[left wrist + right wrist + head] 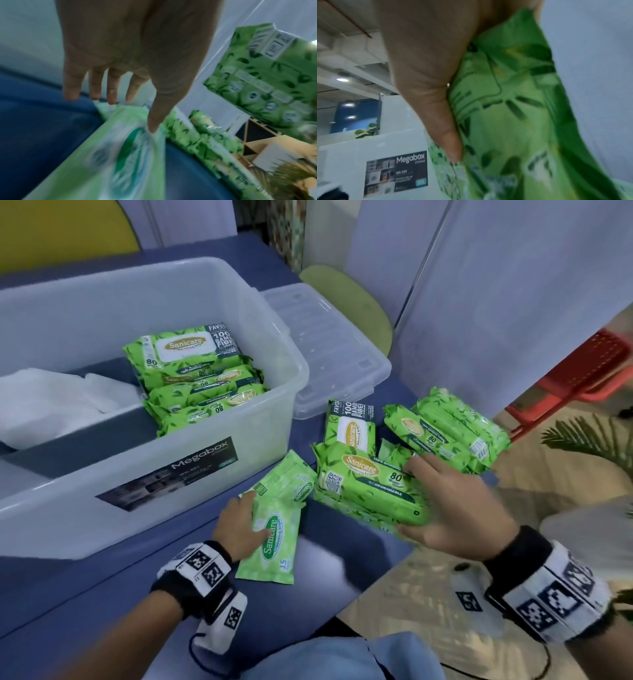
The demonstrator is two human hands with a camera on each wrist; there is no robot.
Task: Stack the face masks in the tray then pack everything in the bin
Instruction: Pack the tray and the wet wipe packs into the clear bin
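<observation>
Starting at the left, the clear Megabox bin [178, 440] is sitting open on the blue table [85, 587], and the grey tray [102, 436] is already lying inside it with the white face masks [51, 402] piled at its left end, so by my reading the stacking part is done and the packing is under way. Next to the masks, several green wipe packs [202, 378] are standing on edge in a row, which looks like a way of fitting more into the bin's right half. Behind the bin's right corner its clear lid [329, 347] is lying off to the side, keeping the opening free.

Moving to the middle, the left hand [239, 525] is reaching onto a slim pale-green wipes pack [274, 539] lying flat on the table; the fingers are extended and the thumb is pressing on its face, so nothing is clasped yet. A second slim pack [291, 477] is lying just beyond it.

Further right, the right hand [448, 501] is gripping a big 80-count pack [370, 487], thumb under the near edge and fingers over the far edge, tilting it up out of the pile, likely heading for the bin. Two more big packs [448, 429] are waiting at the far right.
</observation>
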